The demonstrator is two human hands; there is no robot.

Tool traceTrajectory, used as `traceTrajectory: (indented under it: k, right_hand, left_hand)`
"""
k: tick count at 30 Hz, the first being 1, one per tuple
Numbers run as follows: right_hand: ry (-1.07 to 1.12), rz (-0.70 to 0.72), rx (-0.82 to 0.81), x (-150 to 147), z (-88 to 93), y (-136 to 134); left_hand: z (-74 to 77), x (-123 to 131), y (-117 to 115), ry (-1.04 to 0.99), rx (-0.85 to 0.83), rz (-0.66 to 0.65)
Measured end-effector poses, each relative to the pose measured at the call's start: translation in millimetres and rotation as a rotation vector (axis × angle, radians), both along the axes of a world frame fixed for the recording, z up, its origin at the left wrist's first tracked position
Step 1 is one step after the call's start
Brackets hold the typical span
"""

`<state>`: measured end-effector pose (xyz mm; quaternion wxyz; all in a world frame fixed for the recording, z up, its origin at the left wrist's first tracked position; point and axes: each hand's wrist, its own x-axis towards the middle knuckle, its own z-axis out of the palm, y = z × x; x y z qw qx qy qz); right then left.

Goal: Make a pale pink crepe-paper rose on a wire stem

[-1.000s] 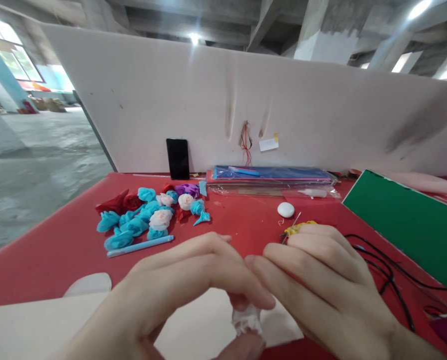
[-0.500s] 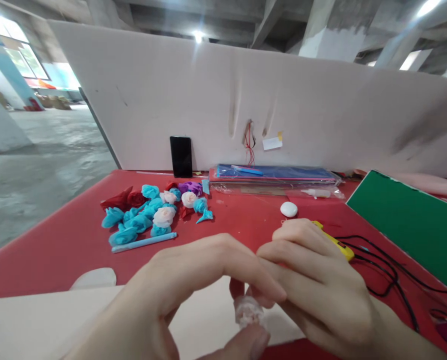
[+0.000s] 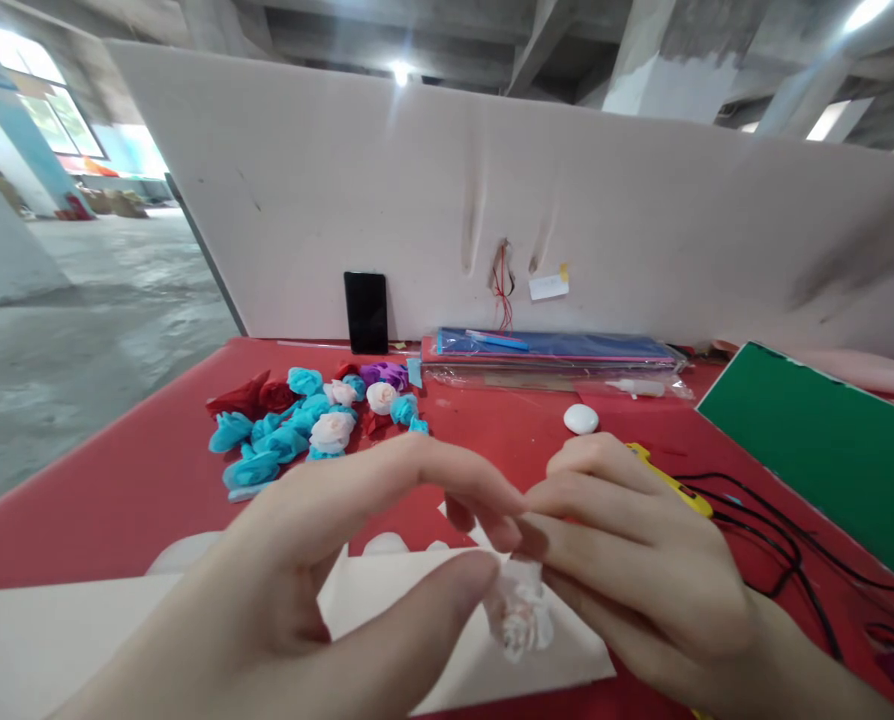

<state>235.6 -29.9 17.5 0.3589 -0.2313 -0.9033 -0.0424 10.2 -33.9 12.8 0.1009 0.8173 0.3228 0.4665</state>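
Note:
A small pale pink crepe-paper rose (image 3: 523, 622) hangs low in front of me, its petals pointing down and toward me. My right hand (image 3: 634, 560) has its fingers closed around the upper end of the rose. Curved around the near side is my left hand (image 3: 387, 570), its thumb tip at the rose's edge and a gap between thumb and forefinger. Its fingertips meet those of the right hand. Behind them a white paper strip (image 3: 477, 530) shows in part. Beneath both hands lies a cream sheet (image 3: 409, 590).
Blue, white, red and purple paper flowers (image 3: 286, 440) are heaped at left on the red table (image 3: 484, 430). A black phone (image 3: 366, 312) leans against the partition. Farther right are a white oval object (image 3: 580, 419), a yellow tool (image 3: 672, 480), black cables (image 3: 784, 540) and a green board (image 3: 829, 450).
The left thumb and forefinger have come off the rose and moved left. The rose has turned downward and shifted slightly right, now in the right hand's fingers.

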Motion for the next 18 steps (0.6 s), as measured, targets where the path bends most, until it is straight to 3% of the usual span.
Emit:
traceTrajectory:
  k: [4,13,18]
  right_hand:
    - [-0.002,-0.014,0.016,0,-0.5,-2]
    - [-0.038,-0.048,-0.068,-2,3.1,-11]
    - [-0.056,-0.084,-0.138,-5,0.7,-17]
  left_hand:
    - [-3.8,-3,-3,0.041,-0.076,-0.022]
    - [8.1,3,0,0.039,-0.229,-0.276]
    - [9.3,7,-7,0.036,-0.261,-0.269]
